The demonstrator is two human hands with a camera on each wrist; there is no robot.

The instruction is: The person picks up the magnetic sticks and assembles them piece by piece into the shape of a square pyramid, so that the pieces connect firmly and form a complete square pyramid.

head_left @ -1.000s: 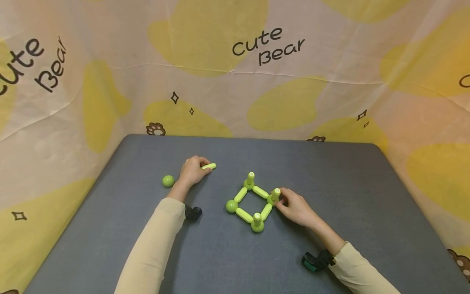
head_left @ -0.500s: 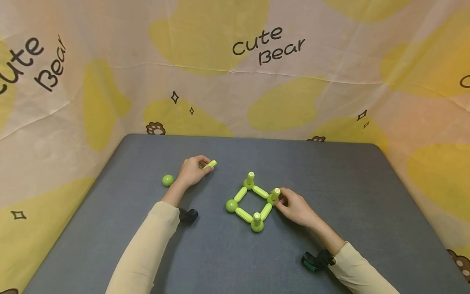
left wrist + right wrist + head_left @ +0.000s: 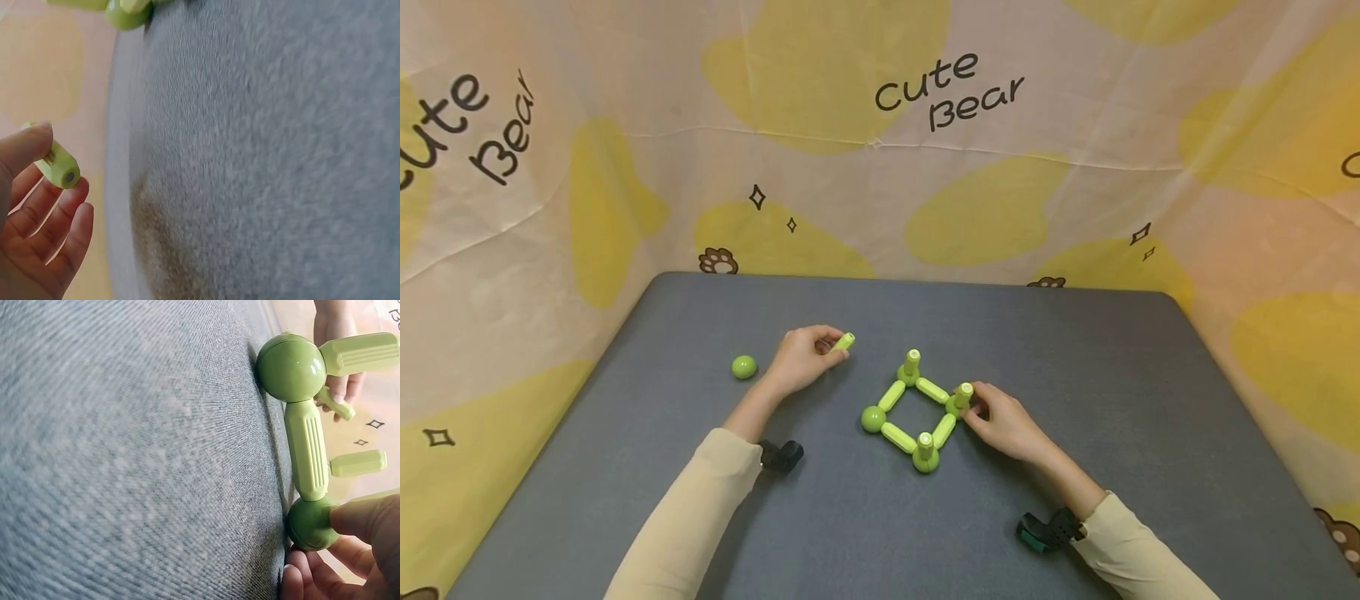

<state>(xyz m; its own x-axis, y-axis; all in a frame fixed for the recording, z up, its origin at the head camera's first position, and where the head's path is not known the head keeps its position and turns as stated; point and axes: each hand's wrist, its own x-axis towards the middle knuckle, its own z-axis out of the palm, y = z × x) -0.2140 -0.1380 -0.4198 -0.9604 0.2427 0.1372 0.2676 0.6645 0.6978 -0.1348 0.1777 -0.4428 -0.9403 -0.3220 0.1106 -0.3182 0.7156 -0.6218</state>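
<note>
My left hand (image 3: 803,360) pinches a light green toy building rod (image 3: 846,342) between thumb and fingers, above the table left of a square frame. A grey disc shows on the rod's end (image 3: 69,177) in the left wrist view. The frame has green balls at its corners, joined by rods (image 3: 898,438). Upright rods stand on the back ball (image 3: 907,379), right ball (image 3: 306,528) and front ball (image 3: 926,462); the left ball (image 3: 873,419) bears none. With thumb and fingers, my right hand (image 3: 1009,427) grips the right ball, partly hiding it.
A loose green ball (image 3: 744,367) lies on the grey table (image 3: 1075,350), left of my left hand. Patterned cloth (image 3: 820,167) hangs behind the table and along its sides. Each wrist wears a black camera (image 3: 782,457).
My left hand has moved right and slightly toward the frame, turning the rod so its end points more upward. My right hand and the frame stay where they were.
</note>
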